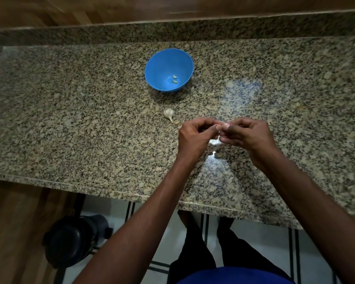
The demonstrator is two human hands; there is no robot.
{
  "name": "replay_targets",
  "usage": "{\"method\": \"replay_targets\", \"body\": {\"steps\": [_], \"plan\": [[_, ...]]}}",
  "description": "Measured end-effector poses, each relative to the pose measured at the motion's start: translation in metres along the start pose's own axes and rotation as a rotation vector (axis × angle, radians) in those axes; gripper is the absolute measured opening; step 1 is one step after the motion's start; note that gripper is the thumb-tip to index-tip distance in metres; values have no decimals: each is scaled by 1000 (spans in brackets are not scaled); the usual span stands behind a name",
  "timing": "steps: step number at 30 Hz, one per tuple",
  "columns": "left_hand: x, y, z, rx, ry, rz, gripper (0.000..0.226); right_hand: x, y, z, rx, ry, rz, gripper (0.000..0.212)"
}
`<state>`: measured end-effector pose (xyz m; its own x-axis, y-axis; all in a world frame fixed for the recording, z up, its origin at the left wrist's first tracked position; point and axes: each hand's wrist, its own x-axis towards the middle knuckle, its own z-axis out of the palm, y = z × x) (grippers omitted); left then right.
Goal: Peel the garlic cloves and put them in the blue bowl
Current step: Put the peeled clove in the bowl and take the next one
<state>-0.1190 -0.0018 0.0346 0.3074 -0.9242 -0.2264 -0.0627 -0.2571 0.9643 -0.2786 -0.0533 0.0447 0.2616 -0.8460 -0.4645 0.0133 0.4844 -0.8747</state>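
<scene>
Both hands meet above the granite counter (70, 119) near its front edge: the left hand (195, 136) and the right hand (248, 134) have their fingers curled inward, fingertips touching, pinching a small garlic clove (220, 133) between them, mostly hidden. The blue bowl (162, 64) stands farther back, well apart from the hands, with two peeled cloves (174, 79) lying at its bottom. Between bowl and hands, a partial garlic bulb (168, 113) lies on the counter with loose skin scraps (176, 121) just beside it.
</scene>
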Motion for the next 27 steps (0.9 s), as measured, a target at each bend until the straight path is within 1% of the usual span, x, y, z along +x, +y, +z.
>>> {"method": "replay_targets", "body": {"steps": [3, 5, 8, 12, 16, 18, 22, 27], "plan": [[0, -3, 0, 34, -10, 22, 10, 1, -3, 4, 14, 47, 43, 11], [0, -5, 1, 63, 12, 41, 10, 3, -3, 7, 35, 83, 66, 6], [0, -5, 5, 80, 60, 59, 8, 5, -4, 12, 63, 117, 83, 9], [1, -7, 8, 12, 69, 6, 8, 5, -5, 15, 50, 135, 82, 12], [3, -6, 7, -16, 57, -16, 7, 8, -5, 12, 18, 101, 77, 9], [4, -6, 7, -77, 37, -57, 8, 10, -5, 9, 6, 62, 81, 7], [7, -3, 9, -285, 2, -213, 10, 16, -4, 3, -150, 29, 45, 7], [10, 3, 8, -438, -45, -333, 7, 20, -2, 2, -378, 62, -56, 18]]}}
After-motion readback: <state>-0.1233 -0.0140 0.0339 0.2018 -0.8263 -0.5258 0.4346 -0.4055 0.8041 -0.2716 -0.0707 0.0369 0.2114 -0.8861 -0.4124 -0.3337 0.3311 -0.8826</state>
